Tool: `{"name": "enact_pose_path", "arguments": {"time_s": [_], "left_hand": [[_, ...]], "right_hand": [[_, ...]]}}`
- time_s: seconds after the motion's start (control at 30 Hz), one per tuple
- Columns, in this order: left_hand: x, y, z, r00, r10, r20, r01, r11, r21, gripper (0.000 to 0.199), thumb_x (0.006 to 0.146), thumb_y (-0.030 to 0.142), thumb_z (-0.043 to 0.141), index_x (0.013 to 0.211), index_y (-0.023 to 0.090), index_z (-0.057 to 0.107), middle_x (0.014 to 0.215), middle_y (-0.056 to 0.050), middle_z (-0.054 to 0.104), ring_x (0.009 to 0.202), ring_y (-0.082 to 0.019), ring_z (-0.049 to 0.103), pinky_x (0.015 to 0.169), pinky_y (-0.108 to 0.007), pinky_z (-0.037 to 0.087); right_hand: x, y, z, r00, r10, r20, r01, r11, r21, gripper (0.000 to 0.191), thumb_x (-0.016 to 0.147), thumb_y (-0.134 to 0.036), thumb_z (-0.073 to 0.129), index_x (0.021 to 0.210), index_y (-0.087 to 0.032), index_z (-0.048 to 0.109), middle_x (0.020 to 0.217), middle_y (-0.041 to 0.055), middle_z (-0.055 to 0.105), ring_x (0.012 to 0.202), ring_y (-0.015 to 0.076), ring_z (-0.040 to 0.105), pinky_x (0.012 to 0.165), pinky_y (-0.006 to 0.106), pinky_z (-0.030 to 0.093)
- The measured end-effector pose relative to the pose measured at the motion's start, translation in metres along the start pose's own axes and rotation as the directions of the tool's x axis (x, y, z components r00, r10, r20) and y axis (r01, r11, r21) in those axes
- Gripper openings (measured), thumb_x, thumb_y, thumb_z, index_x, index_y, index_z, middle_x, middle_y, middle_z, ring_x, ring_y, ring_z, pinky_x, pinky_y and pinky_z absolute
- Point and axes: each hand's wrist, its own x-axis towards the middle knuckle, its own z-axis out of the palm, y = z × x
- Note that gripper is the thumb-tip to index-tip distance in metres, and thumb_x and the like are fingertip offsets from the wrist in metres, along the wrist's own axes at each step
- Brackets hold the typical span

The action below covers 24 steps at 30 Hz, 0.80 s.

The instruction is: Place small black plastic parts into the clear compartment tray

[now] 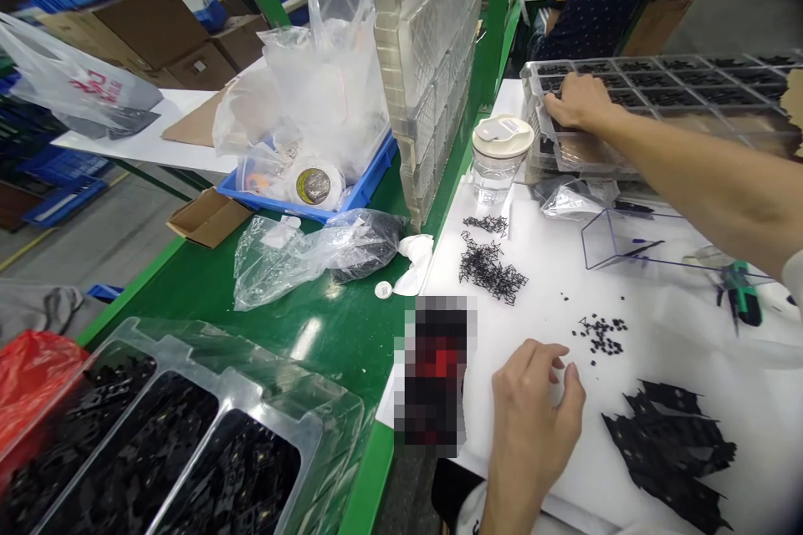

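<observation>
Low over the white work surface, my left hand (538, 410) is half curled, with a gap between thumb and fingers and nothing visible in it. Nearest to it lie a small pile of tiny black pieces (603, 336) and a fan of flat black plastic parts (677, 447). My right hand (580, 103) reaches to the left end of a clear compartment tray (633, 124) at the back. Its fingers are bent together at the tray's wall, and what they hold, if anything, is hidden. Black parts fill several of the tray's compartments.
Thin black wire-like pieces (493, 267) lie beside a lidded clear jar (498, 159). Green-handled cutters (744, 292) rest at right. A blurred-out object (436, 380) sits at the table's edge. Left are a bagged black bundle (367, 247), a blue tray (370, 184) and a clear parts tray (217, 393).
</observation>
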Motion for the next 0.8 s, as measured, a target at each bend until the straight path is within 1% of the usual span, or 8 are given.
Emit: {"name": "enact_pose_path", "arguments": {"time_s": [0.1, 0.17, 0.3, 0.37, 0.5, 0.67, 0.73, 0.8], "left_hand": [[0.0, 0.0, 0.0, 1.0, -0.001, 0.006, 0.001, 1.0, -0.004, 0.02, 0.094, 0.018, 0.054, 0.11, 0.023, 0.064, 0.094, -0.003, 0.066, 0.078, -0.017, 0.061, 0.07, -0.032, 0.05], [0.0, 0.0, 0.0, 1.0, -0.001, 0.007, 0.002, 1.0, -0.007, 0.019, 0.094, 0.018, 0.054, 0.11, 0.023, 0.064, 0.094, -0.002, 0.066, 0.078, -0.017, 0.061, 0.07, -0.032, 0.05], [0.0, 0.0, 0.0, 1.0, -0.003, 0.007, 0.003, 1.0, -0.008, 0.019, 0.094, 0.017, 0.054, 0.11, 0.023, 0.064, 0.093, -0.002, 0.066, 0.078, -0.017, 0.061, 0.07, -0.032, 0.05], [0.001, 0.001, -0.001, 1.0, -0.003, 0.012, 0.003, 1.0, -0.008, 0.02, 0.094, 0.017, 0.054, 0.11, 0.023, 0.064, 0.093, -0.002, 0.066, 0.078, -0.017, 0.061, 0.07, -0.032, 0.05], [0.001, 0.001, -0.001, 1.0, -0.004, 0.022, 0.004, 1.0, -0.004, 0.019, 0.095, 0.018, 0.053, 0.11, 0.023, 0.064, 0.094, -0.003, 0.066, 0.078, -0.017, 0.061, 0.07, -0.032, 0.049], [0.0, 0.0, -0.001, 1.0, -0.002, 0.022, 0.002, 1.0, 0.001, 0.02, 0.095, 0.017, 0.053, 0.11, 0.023, 0.064, 0.093, -0.003, 0.065, 0.078, -0.017, 0.06, 0.069, -0.032, 0.049], [0.001, 0.0, -0.001, 1.0, 0.0, 0.024, 0.0, 1.0, 0.0, 0.019, 0.095, 0.018, 0.053, 0.11, 0.023, 0.064, 0.093, -0.002, 0.065, 0.078, -0.017, 0.06, 0.069, -0.032, 0.049], [0.001, 0.0, -0.001, 1.0, 0.002, 0.024, -0.002, 1.0, 0.0, 0.019, 0.095, 0.017, 0.053, 0.11, 0.022, 0.064, 0.094, -0.002, 0.065, 0.078, -0.017, 0.06, 0.07, -0.032, 0.049]], "right_hand": [[-0.001, -0.001, -0.001, 0.995, 0.071, -0.064, -0.07, 0.997, 0.029, 0.059, 0.102, -0.052, 0.045, 0.141, -0.008, 0.048, 0.141, 0.0214, 0.054, 0.129, 0.0318, 0.053, 0.108, 0.054, 0.04], [-0.002, -0.003, -0.001, 0.995, 0.07, -0.068, -0.067, 0.997, 0.042, 0.059, 0.102, -0.052, 0.043, 0.137, -0.004, 0.052, 0.138, 0.0236, 0.056, 0.129, 0.0318, 0.053, 0.108, 0.052, 0.039], [-0.006, -0.006, -0.004, 0.998, 0.028, -0.054, -0.025, 0.998, 0.062, 0.067, 0.105, -0.048, 0.037, 0.126, 0.013, 0.057, 0.131, 0.0388, 0.054, 0.131, 0.039, 0.048, 0.106, 0.047, 0.035], [-0.008, -0.007, -0.005, 0.998, 0.017, -0.058, -0.013, 0.998, 0.068, 0.07, 0.105, -0.046, 0.036, 0.123, 0.018, 0.056, 0.129, 0.0429, 0.053, 0.13, 0.0421, 0.048, 0.104, 0.046, 0.033], [-0.009, -0.01, -0.007, 0.997, 0.026, -0.074, -0.021, 0.998, 0.064, 0.071, 0.104, -0.05, 0.035, 0.12, 0.015, 0.058, 0.126, 0.0415, 0.055, 0.127, 0.0427, 0.049, 0.103, 0.049, 0.03], [-0.008, -0.011, -0.008, 0.994, 0.041, -0.097, -0.036, 0.998, 0.056, 0.069, 0.103, -0.052, 0.037, 0.126, 0.011, 0.054, 0.127, 0.0387, 0.055, 0.127, 0.0424, 0.047, 0.106, 0.055, 0.024], [-0.008, -0.01, -0.007, 0.995, 0.031, -0.092, -0.025, 0.998, 0.061, 0.069, 0.104, -0.051, 0.036, 0.126, 0.012, 0.054, 0.129, 0.0393, 0.054, 0.129, 0.042, 0.046, 0.107, 0.055, 0.023], [-0.007, -0.008, -0.006, 0.997, 0.01, -0.072, -0.005, 0.997, 0.071, 0.067, 0.105, -0.048, 0.034, 0.124, 0.012, 0.056, 0.132, 0.0388, 0.052, 0.13, 0.0406, 0.045, 0.107, 0.052, 0.025]]}}
